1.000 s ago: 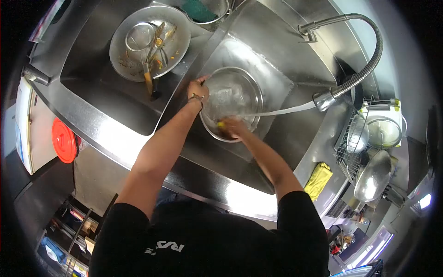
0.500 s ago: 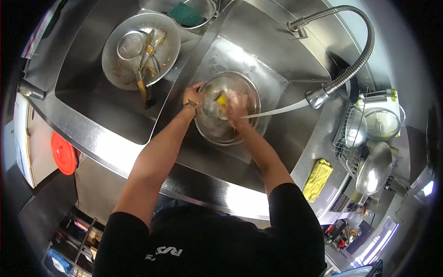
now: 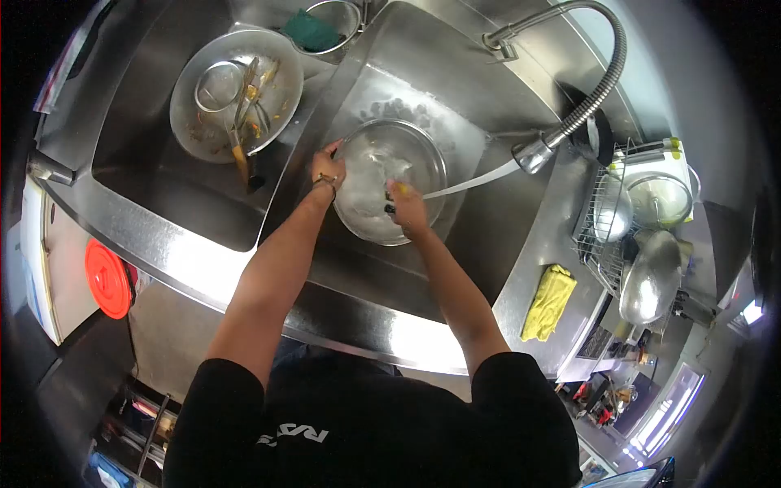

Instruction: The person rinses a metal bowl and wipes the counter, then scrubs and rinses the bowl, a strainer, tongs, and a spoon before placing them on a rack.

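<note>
A round metal bowl [image 3: 358, 224] stands in the right sink basin with water in it. My left hand [image 3: 328, 167] holds the bowl by its left rim. Over the bowl's right part is my right hand [image 3: 408, 207], its fingers closed round a small yellow and dark thing [image 3: 400, 189] that I cannot make out fully. From the faucet head [image 3: 533, 154] a stream of water [image 3: 480, 179] runs into the bowl beside my right hand.
A large pan [image 3: 189, 122] with a strainer [image 3: 218, 86] and food scraps lies in the left basin. A green cloth [image 3: 312, 31] hangs in a sieve behind. At right are a yellow cloth [image 3: 549, 302] and a dish rack [image 3: 602, 220].
My right hand has closed and moved slightly down over the bowl; its fingers were spread and blurred before. The whole view has shifted a little left.
</note>
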`<state>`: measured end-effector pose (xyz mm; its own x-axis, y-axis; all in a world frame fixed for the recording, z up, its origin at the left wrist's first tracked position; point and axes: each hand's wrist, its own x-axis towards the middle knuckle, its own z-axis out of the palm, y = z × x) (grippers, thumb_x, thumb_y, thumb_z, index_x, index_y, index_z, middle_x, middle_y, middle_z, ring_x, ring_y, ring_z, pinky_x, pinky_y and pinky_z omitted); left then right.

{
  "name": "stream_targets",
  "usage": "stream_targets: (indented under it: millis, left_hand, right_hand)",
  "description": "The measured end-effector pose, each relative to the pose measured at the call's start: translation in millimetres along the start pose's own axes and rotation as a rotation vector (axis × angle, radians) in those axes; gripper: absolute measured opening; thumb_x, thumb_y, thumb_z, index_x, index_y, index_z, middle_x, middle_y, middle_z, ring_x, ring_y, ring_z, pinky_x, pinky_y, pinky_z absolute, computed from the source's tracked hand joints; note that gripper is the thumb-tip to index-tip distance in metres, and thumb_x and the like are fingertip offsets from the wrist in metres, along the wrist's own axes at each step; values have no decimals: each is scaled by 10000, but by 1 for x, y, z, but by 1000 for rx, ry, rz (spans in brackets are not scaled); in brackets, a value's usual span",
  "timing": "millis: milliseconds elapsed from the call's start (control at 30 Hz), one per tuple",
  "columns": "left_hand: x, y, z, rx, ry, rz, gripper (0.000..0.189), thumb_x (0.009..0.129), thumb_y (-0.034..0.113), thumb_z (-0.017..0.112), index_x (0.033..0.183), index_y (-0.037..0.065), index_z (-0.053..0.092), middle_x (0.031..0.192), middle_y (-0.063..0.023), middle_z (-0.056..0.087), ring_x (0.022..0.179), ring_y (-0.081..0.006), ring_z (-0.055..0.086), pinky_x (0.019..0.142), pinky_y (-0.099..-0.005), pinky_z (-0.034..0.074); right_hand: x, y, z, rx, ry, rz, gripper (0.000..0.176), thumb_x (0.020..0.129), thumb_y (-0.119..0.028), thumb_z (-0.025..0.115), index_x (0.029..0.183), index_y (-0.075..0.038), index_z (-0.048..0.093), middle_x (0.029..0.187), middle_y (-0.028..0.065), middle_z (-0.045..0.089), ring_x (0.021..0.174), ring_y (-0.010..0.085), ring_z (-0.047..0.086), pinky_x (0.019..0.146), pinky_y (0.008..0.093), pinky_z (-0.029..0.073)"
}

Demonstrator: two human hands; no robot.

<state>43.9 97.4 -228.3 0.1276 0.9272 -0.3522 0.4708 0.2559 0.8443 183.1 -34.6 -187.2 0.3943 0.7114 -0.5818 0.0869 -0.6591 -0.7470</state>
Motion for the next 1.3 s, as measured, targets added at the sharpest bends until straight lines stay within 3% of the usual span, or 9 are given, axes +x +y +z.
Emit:
stream_targets:
  millis: [233,267,300,567,700,767,933,1200,1300]
  left_hand:
    - [2,-12,6,400,-125,-115,429,697,151,563,1115,55,573,1108,-167,577,1030,-282,562,868,-335,448]
    - [24,-58,24,846,-395,81,438,695,182,572,1113,48,572,1106,-164,579,1024,-279,565,861,-339,453]
    - [45,-87,46,1291,-654,302,451,694,213,582,1111,41,571,1105,-161,581,1018,-275,568,853,-344,459]
    - [-6,13,39,494,-202,-44,266,716,92,586,973,48,639,1029,-198,597,955,-287,592,775,-341,478]
    - [-51,75,66,101,-330,700,393,699,-29,532,1009,184,648,1214,-110,516,1123,-276,492,886,-335,425]
    - [-80,94,74,763,-366,1156,494,707,-64,509,1089,237,600,1250,-42,497,1190,-259,429,1004,-378,333]
    - [-97,131,58,805,-512,1270,519,738,-28,512,1168,263,527,1264,2,486,1224,-223,391,1063,-408,256]
    - [-121,160,-10,514,-247,1743,299,734,113,565,1009,212,630,1208,22,524,1186,-201,439,1028,-397,328]
    - [-130,170,-40,497,-239,1703,303,739,115,560,1023,200,623,1194,9,537,1179,-213,450,1016,-409,339]
  right_hand:
    - [-16,48,-38,-372,125,-206,239,882,-225,452,957,-15,538,827,174,607,708,352,600,649,441,460]
    - [-23,53,-39,-1118,49,-430,231,877,-234,468,934,-15,512,849,203,600,780,381,592,721,463,447]
    - [-53,28,-40,-825,80,-272,243,869,-239,484,981,-23,498,874,216,597,801,389,589,726,467,446]
    - [-141,-42,-117,-173,571,-421,504,747,-163,628,1143,-47,338,941,219,561,896,369,569,746,405,451]
    - [-139,-107,-194,-299,753,-588,455,727,-165,632,1102,-20,419,975,200,530,917,367,529,781,412,434]
    - [-117,-133,-239,-501,981,-683,466,726,-182,633,1110,-14,429,1043,203,493,956,371,504,799,425,425]
    - [-36,-163,-339,-884,1222,-514,628,784,-454,570,1249,-73,386,1260,184,414,1150,382,405,919,471,363]
    - [-51,3,-208,77,496,-550,400,899,-264,457,1222,-27,462,1232,78,500,1122,198,474,945,307,360]
    - [-37,124,-112,1154,83,-468,343,869,-247,455,1134,-33,491,1060,68,522,920,215,497,818,399,399]
